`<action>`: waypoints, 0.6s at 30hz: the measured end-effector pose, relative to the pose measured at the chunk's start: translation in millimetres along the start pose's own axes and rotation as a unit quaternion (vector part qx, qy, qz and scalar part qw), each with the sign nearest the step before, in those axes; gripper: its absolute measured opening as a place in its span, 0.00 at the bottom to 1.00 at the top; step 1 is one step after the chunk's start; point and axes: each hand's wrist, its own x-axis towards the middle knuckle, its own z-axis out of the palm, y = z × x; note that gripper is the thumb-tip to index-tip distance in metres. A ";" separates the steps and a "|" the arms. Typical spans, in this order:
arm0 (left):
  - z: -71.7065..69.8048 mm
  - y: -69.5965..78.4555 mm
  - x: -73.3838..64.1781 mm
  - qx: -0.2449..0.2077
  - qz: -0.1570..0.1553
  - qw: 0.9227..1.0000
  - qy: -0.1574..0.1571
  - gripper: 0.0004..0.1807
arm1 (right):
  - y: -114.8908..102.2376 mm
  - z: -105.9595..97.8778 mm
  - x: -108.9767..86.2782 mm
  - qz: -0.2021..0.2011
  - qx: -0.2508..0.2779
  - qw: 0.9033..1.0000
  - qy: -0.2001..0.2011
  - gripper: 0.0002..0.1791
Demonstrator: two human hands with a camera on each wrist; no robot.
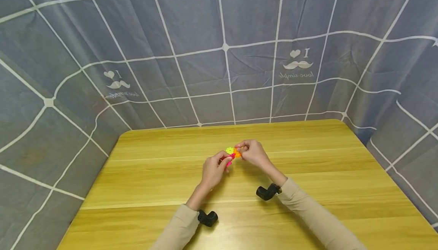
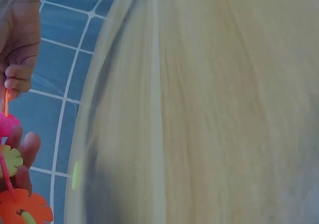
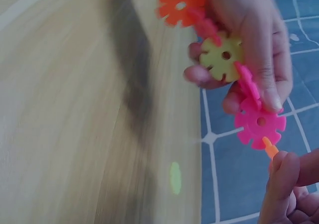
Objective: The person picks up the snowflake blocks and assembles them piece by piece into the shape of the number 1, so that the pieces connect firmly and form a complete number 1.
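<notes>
My left hand (image 1: 213, 168) grips a chain of notched plastic flower discs. In the right wrist view the chain runs from an orange disc (image 3: 172, 12) through a pale yellow disc (image 3: 214, 59) to a flat pink disc (image 3: 254, 129) at its end. My left thumb presses by that pink disc. My right hand (image 1: 252, 152) pinches an orange disc (image 3: 270, 148), seen edge-on, whose edge meets the pink disc's rim. The rest of the orange disc is hidden by my right fingers. Beyond the hands, a lime-green disc (image 3: 175, 178) lies on the table.
The wooden table (image 1: 143, 189) reaches back to a grey grid-patterned curtain (image 1: 198, 75), which stands around its back and sides. Black wrist cameras (image 1: 207, 218) jut from both sleeves, low over the tabletop.
</notes>
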 end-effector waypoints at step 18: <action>-6.5 0.8 1.8 0.033 0.005 0.999 -0.022 0.09 | 3.6 3.8 1.1 0.037 0.046 0.998 -0.033 0.11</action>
